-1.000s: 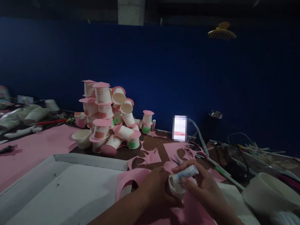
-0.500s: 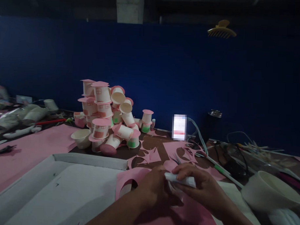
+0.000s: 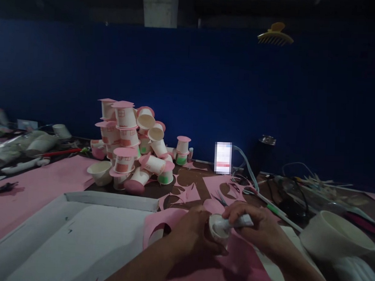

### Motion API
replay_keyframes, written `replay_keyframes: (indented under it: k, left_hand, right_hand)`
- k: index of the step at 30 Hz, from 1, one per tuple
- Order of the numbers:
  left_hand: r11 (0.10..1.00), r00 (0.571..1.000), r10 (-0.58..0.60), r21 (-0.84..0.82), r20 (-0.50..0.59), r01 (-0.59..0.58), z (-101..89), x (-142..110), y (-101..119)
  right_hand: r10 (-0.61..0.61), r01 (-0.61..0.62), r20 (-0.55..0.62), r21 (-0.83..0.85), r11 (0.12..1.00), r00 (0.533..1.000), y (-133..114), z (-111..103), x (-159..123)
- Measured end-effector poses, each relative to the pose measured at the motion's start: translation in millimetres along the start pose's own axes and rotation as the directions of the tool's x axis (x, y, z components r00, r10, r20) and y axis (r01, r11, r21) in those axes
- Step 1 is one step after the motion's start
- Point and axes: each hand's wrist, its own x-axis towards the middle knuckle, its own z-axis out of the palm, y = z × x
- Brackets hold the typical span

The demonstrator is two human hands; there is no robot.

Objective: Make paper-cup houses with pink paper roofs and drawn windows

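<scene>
My left hand (image 3: 196, 233) is closed around the side of a small white paper cup (image 3: 218, 236), whose round end faces up towards me. My right hand (image 3: 253, 227) grips a white squeeze tube (image 3: 241, 221) between thumb and fingers. The tube lies nearly level, its left end over the rim of the cup's round end; whether it touches is unclear. Beneath both hands spreads pink paper (image 3: 241, 265). Just beyond them lie a pair of scissors (image 3: 220, 198) and a pink paper disc (image 3: 212, 205).
A stack of paper cups with pink paper tops (image 3: 125, 116) stands at back left, a loose cup (image 3: 99, 173) beside it. An open white box (image 3: 111, 200) lies left of my hands. A lit phone (image 3: 223, 158), dark bottle (image 3: 265, 157) and large white roll (image 3: 319, 239) are further right.
The white tube has moved slightly right and tilted, uncovering the cup's round end. My left hand still holds the cup, turned a little more towards me. The whole view has shifted slightly.
</scene>
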Motion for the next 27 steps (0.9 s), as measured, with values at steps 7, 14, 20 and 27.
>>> replay_keyframes:
  k: [7,14,20,27]
  left_hand:
    - [0.999,0.998,0.051,0.004,0.042,-0.051,0.1,1.0,1.8]
    - [0.997,0.999,0.012,0.070,0.038,-0.014,0.0,0.2,4.9]
    - [1.000,0.999,-0.007,0.017,0.038,0.007,-5.4,-1.8,9.2]
    - [0.999,1.000,0.006,0.038,0.025,-0.007,-3.2,0.1,6.4]
  right_hand:
    - [0.021,-0.023,0.105,0.014,1.000,0.994,-6.2,1.0,-1.9]
    - [0.013,-0.012,0.019,-0.031,0.999,1.000,-1.7,-1.9,-1.1]
    - [0.036,-0.037,-0.022,-0.050,0.998,0.999,-4.0,1.2,-1.3]
    - [0.066,-0.079,-0.066,-0.218,0.973,0.996,-4.9,10.3,0.6]
